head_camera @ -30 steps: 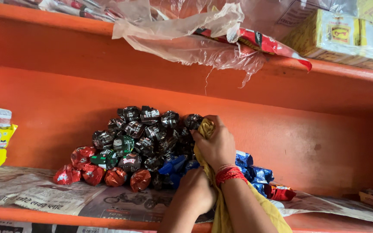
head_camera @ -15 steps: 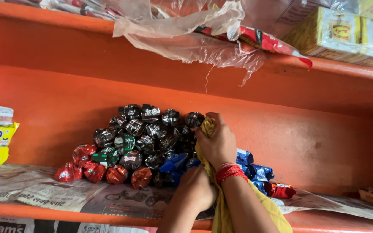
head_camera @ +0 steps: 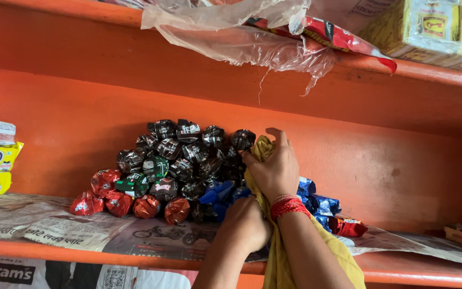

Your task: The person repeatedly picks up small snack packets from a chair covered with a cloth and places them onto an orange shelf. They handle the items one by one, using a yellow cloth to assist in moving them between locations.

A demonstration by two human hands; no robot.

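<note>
Both hands grip a yellow cloth (head_camera: 274,251) against the wrapped candy pile (head_camera: 177,160) on the orange shelf (head_camera: 81,91): right hand (head_camera: 274,171) fingers curled on its top, left hand (head_camera: 247,222) fisted lower down.

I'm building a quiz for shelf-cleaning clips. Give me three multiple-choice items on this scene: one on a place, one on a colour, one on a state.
1. Where does the pile of wrapped sweets sit?
A. on newspaper on the orange shelf
B. in a basket
C. on the floor

2. What colour is the cloth?
A. white
B. yellow
C. green

3. How is the right hand?
A. hanging free
B. flat on the wall
C. closed on the cloth against the pile

Key: 1 A, newspaper lines the shelf under the sweets. 2 B, yellow cloth runs between both hands. 3 C, its fingers grip the cloth's top beside the dark sweets; the left hand bunches it lower.
</note>
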